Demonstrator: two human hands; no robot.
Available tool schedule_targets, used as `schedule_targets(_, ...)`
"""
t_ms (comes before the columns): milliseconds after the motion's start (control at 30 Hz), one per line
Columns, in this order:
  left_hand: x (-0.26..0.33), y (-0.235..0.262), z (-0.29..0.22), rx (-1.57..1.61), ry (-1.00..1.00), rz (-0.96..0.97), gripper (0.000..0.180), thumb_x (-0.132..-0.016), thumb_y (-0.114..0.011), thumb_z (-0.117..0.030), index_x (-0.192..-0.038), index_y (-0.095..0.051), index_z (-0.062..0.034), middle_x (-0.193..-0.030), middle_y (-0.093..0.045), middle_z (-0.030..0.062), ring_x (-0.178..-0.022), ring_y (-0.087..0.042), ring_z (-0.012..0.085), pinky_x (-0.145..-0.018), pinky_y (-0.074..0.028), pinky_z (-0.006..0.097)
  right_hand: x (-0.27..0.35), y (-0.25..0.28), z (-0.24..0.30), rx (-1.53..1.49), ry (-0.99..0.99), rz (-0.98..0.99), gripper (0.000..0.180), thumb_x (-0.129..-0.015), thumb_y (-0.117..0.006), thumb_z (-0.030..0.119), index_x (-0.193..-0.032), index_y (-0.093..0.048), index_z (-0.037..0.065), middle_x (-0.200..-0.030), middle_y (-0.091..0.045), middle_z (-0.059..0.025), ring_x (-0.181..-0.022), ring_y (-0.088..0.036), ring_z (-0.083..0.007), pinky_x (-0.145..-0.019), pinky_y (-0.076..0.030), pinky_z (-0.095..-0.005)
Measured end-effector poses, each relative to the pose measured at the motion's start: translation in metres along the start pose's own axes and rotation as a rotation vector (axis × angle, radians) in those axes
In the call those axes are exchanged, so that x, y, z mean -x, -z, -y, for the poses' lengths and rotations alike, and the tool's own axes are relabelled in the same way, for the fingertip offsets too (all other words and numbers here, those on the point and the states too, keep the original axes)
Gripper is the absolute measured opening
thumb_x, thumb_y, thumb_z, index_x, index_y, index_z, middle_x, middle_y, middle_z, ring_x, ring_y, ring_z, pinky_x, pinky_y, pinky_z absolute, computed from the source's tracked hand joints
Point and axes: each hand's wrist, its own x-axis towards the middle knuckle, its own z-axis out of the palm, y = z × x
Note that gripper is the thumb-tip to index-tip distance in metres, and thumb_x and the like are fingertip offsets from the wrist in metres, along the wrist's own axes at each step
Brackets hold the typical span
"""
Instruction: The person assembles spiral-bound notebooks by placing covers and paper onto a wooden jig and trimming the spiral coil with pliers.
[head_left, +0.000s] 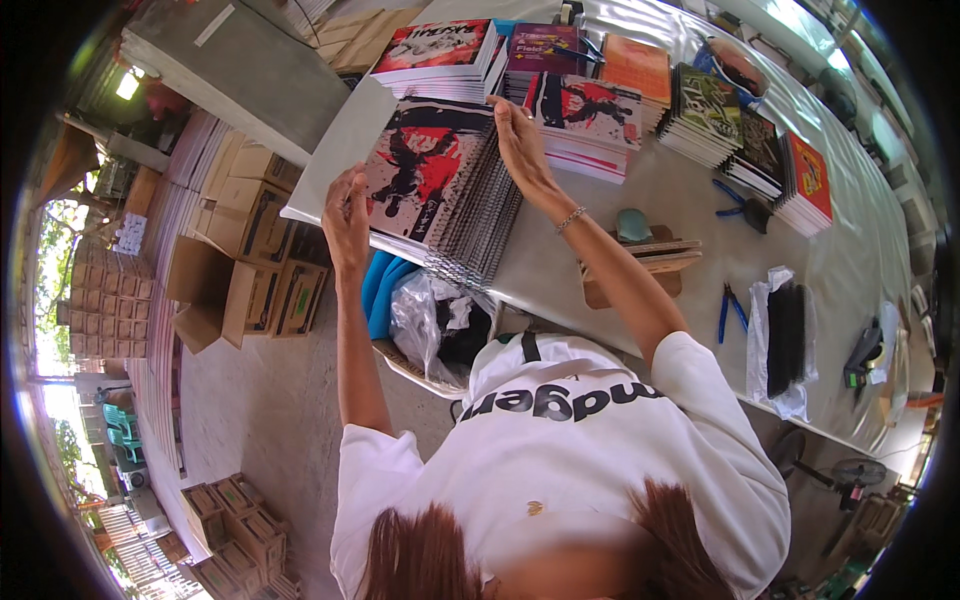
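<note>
A stack of spiral-bound notebooks (418, 175) with red, black and grey covers lies at the table's left corner, its black coils along the right side. My left hand (346, 222) is at the stack's left edge, fingers stretched upward and slightly bent. Along the coil side, near the far end, my right hand (520, 150) lies with fingers extended against the stack. Neither hand is wrapped round anything. Just right of my right hand is another pile with a similar red and black cover (585, 105), on pages with pink edges.
More book stacks line the far side, including a red-and-white one (435, 50), an orange one (637, 70) and a green one (708, 112). Blue-handled pliers (733, 310), a wooden jig (640, 265) and bagged black coils (785, 335) lie rightward. Below the table edge stands a bin (425, 375); cartons (255, 225) stand left.
</note>
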Motion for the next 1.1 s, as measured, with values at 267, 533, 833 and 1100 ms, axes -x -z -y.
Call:
schedule_targets(267,0.003,-0.008,-0.001,0.068,0.098,-0.077,0.028,-0.096,-0.058,-0.02,-0.115,-0.068,-0.0027,-0.11,-0.069,0.0077,-0.098,-0.061,0.0142,-0.087,-0.047,0.027,0.001,-0.014,-0.008,-0.133,-0.111,-0.048,0.05,-0.104,-0.033,0.042,-0.12,-0.061,0.004,-0.065,-0.032,0.0034,-0.059,-0.031,-0.0062,-0.054,-0.029,-0.0256)
schedule_targets(533,0.004,-0.013,0.006,0.123,0.072,-0.144,0.027,-0.096,-0.056,-0.015,-0.115,-0.068,-0.0014,-0.107,-0.07,0.0063,-0.093,-0.061,0.0112,-0.085,-0.047,0.026,-0.011,-0.01,-0.023,-0.106,-0.011,-0.169,0.04,-0.103,-0.038,0.033,-0.116,-0.062,0.004,-0.07,-0.047,-0.0016,-0.069,-0.046,-0.0124,-0.066,-0.04,-0.0313)
schedule_targets(833,0.006,-0.017,0.004,0.151,0.083,-0.159,0.029,-0.096,-0.055,-0.018,-0.116,-0.067,-0.0006,-0.11,-0.069,0.0083,-0.1,-0.06,0.0146,-0.091,-0.046,0.029,-0.048,0.155,-0.094,0.632,-0.482,-0.51,0.05,-0.082,-0.063,0.033,-0.125,-0.055,0.008,-0.128,-0.046,-0.0225,-0.119,-0.045,-0.0373,-0.1,-0.038,-0.0484)
schedule_targets(1100,0.025,0.006,-0.015,-0.128,-0.139,-0.452,0.028,-0.098,-0.056,-0.019,-0.119,-0.065,-0.0023,-0.123,-0.06,0.0122,-0.109,-0.058,0.0215,-0.093,-0.046,0.033,-0.047,0.199,-0.147,0.14,-0.463,-0.118,0.027,-0.075,-0.072,0.022,-0.082,-0.065,-0.003,-0.073,-0.063,-0.0029,-0.063,-0.055,-0.0101,-0.057,-0.043,-0.0261)
